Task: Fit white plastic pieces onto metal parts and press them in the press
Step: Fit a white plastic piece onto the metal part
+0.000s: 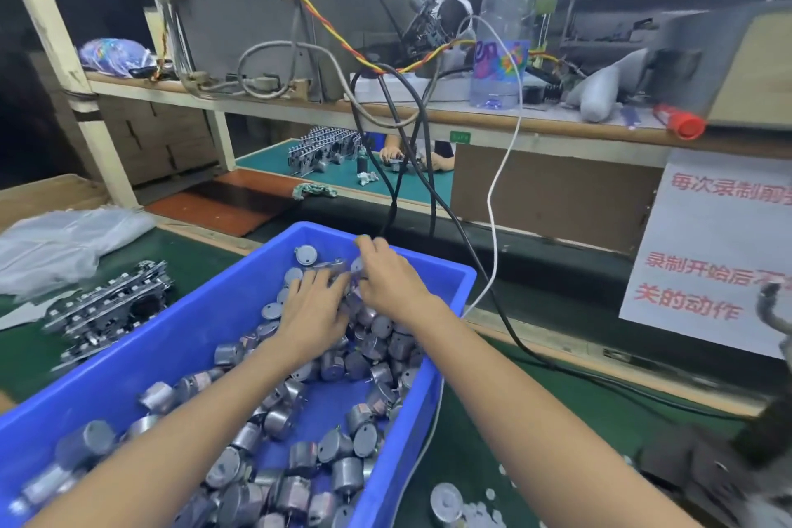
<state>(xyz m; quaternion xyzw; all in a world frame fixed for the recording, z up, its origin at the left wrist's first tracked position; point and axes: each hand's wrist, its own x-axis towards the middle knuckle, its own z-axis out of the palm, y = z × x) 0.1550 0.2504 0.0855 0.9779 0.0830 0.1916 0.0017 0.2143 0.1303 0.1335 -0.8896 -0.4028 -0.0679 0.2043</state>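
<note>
the plastic bin [171, 334] is showing a bright, plain blue, and the metal parts [343, 474] heaped in it are gleaming silver-grey. the surface [471, 442] underneath is lying dark green, with white plastic pieces [480, 512] paling against it. a twisted wire [330, 34] is running in red and yellow stripes, beside black cables [433, 201] and one white cable [497, 184]. the clear bottle [505, 13] is wearing a multicoloured label, and the white sign [707, 227] is carrying red characters.
</note>
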